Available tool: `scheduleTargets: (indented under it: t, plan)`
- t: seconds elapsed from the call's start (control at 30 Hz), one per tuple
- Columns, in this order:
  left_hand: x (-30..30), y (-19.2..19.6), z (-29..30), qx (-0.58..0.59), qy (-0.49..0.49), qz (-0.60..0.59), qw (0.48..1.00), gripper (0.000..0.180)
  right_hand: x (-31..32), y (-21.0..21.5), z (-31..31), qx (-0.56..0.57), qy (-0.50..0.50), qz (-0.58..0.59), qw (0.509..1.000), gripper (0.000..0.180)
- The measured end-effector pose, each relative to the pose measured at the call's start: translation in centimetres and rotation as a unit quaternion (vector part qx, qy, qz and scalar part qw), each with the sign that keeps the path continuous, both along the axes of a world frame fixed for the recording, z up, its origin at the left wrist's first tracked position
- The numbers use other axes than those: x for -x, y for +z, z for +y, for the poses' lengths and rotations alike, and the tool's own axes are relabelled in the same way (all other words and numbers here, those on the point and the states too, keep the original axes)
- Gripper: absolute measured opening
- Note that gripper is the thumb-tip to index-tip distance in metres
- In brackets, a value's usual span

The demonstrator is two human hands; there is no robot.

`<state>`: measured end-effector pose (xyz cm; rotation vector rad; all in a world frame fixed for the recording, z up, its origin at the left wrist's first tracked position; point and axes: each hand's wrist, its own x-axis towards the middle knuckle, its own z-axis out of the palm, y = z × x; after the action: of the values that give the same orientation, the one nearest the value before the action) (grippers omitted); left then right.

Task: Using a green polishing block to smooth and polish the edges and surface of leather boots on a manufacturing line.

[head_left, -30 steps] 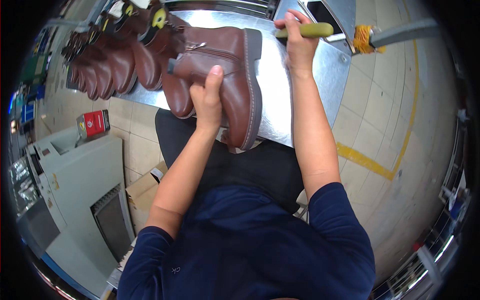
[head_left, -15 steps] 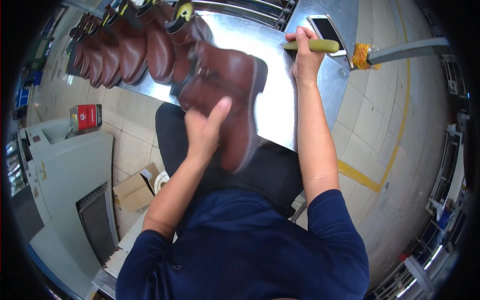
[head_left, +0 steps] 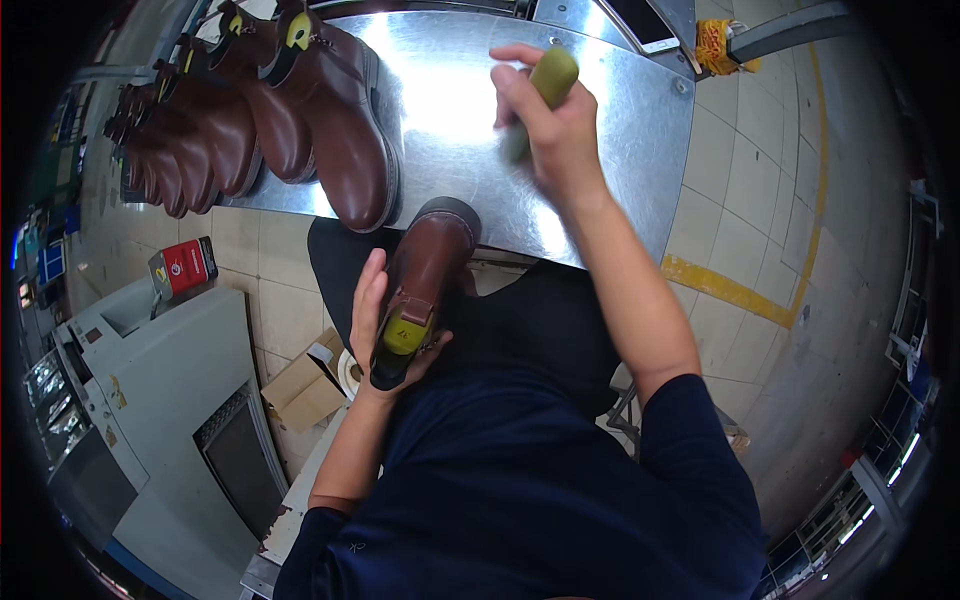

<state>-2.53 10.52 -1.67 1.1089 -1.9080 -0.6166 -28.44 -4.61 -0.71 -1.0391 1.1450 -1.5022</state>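
Observation:
A brown leather boot (head_left: 428, 262) lies over my lap, its heel end against the near edge of the metal table (head_left: 470, 120). Its opening faces me and shows a yellow-green lining. Around the boot's shaft wraps my left hand (head_left: 368, 318), thumb side along one face and fingertips showing on the other. Above the table my right hand (head_left: 568, 135) grips a tool with a thick olive-green handle (head_left: 555, 78). The tool's lower end is smeared by motion, so its kind cannot be told. Nearest the held boot stands another brown boot (head_left: 345, 130) on the table.
Several more brown boots (head_left: 225, 140) line the table's left side. A white phone (head_left: 645, 25) lies at the far right, near a grey bar (head_left: 790, 32) with yellow wrapping. On the left are a pale machine (head_left: 170, 370), a red tin (head_left: 185, 265) and a cardboard box (head_left: 305, 385).
My left hand has brought the boot nearer and turned its opening toward me. The right hand has moved left over the table with the green-handled tool, now tilted upright.

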Motion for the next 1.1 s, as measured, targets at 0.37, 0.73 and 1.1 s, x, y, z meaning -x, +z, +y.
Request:
scheduleTargets:
  t: [0.37,0.73,1.1]
  plan:
    - [-0.4,-1.6,0.1,-0.032,-0.038,-0.004,0.999,0.078,-2.0,0.8,3.9,-0.042,0.035,-0.365,0.929,0.032]
    - [-0.9,-2.8,-0.6,0.027,-0.066,0.016,0.997,0.083,-5.3,-0.4,6.0,0.120,-0.070,-0.308,0.941,0.015]
    - [-1.5,-3.8,-0.5,0.024,-0.090,0.042,0.995,0.083,-5.5,-0.7,2.6,-0.029,0.004,-0.435,0.900,0.032]
